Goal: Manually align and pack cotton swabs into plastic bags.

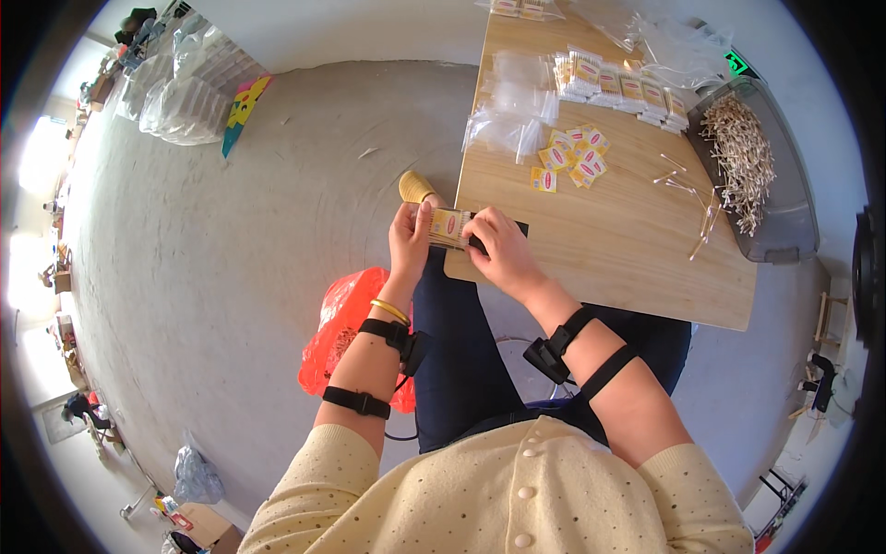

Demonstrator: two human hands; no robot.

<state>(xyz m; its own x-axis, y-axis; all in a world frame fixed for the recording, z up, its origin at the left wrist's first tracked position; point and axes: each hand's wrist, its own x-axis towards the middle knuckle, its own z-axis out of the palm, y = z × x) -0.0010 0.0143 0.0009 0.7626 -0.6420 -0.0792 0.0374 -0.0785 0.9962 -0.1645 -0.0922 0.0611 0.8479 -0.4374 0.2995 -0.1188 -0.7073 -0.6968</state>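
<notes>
Just past the table's near left corner, my left hand point(409, 242) grips a small clear pack of cotton swabs point(448, 223) with a yellow and white card in it. The fingers of my right hand point(503, 249) are bent and closed at the pack's right end. A flat black thing point(522, 228) shows partly from under my right hand; what it is cannot be made out. Beyond my hands, loose yellow and white cards point(577, 157) lie in a heap on the wooden table point(637, 249).
Clear plastic bags point(509, 115) lie at the table's left edge, beside a row of filled swab packs point(628, 90). At the right, a grey bin point(784, 208) holds many loose swabs point(738, 157); several more are scattered beside it. A red plastic bag point(337, 319) stands below left of the table.
</notes>
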